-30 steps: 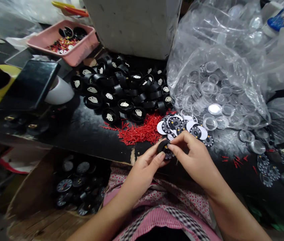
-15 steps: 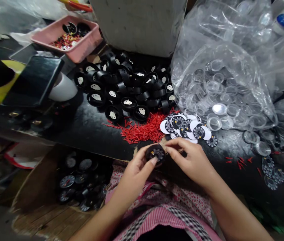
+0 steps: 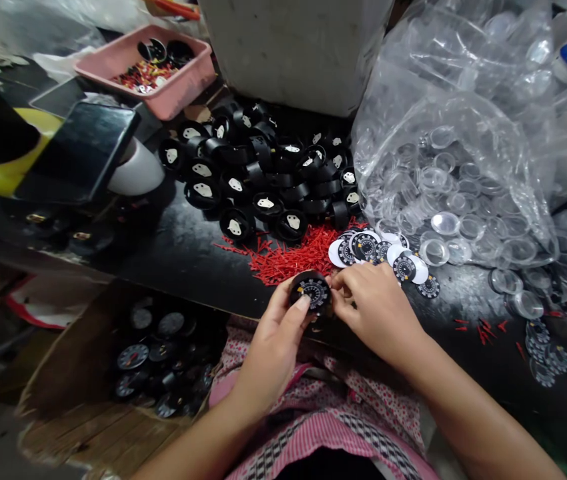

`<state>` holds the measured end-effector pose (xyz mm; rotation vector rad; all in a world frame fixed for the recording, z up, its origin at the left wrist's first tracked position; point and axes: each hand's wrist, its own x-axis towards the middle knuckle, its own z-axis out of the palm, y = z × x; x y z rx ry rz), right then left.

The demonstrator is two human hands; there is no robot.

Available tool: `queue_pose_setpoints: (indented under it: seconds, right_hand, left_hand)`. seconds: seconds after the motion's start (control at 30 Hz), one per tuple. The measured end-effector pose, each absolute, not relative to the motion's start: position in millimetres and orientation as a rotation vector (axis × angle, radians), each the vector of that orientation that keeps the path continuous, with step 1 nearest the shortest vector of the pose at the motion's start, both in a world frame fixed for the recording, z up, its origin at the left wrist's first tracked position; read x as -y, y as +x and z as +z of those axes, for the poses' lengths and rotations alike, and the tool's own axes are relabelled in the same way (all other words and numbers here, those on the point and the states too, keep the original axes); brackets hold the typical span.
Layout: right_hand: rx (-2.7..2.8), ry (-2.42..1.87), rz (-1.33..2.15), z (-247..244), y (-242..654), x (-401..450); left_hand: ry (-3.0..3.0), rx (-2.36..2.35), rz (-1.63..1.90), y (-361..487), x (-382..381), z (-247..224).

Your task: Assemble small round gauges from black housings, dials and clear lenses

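Observation:
My left hand (image 3: 278, 327) holds a round black gauge housing (image 3: 309, 292) with a printed dial face up, the thumb lying on the dial. At the housing's right edge, my right hand (image 3: 373, 303) has its fingers bent and pressed together; whatever they pinch is too small to make out. Just beyond the hands lies a heap of red pointers (image 3: 293, 257). To its right are overlapping black and white dial discs (image 3: 363, 247). Behind the pointers, many black housings (image 3: 263, 173) with pale inner plates are piled up.
A plastic bag of clear round covers (image 3: 453, 193) fills the right side. At the back left are a pink tray (image 3: 183, 87) and a tilted phone-like screen (image 3: 81, 153). Below the table edge, a cardboard box (image 3: 58, 380) holds gauges with dials. Loose red pointers (image 3: 484, 331) lie at right.
The dial now faces the camera more squarely. My right hand has come in closer against the housing's right side, its fingers more curled. The whole view has shifted slightly.

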<state>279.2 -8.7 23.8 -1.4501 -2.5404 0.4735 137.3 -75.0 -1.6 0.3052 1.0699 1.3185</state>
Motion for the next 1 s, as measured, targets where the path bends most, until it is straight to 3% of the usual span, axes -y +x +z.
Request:
queue_pose_setpoints:
  seconds: [0.27, 1.0]
  right_hand:
    - [1.979, -1.450, 1.022, 29.8, 289.6, 20.0]
    - [2.027, -1.401, 0.942, 40.9, 292.7, 31.9]
  left_hand:
    - [0.281, -0.953, 1.386, 137.2, 76.6, 9.8]
    - [0.646, -1.163, 1.211, 150.2, 66.2, 9.5]
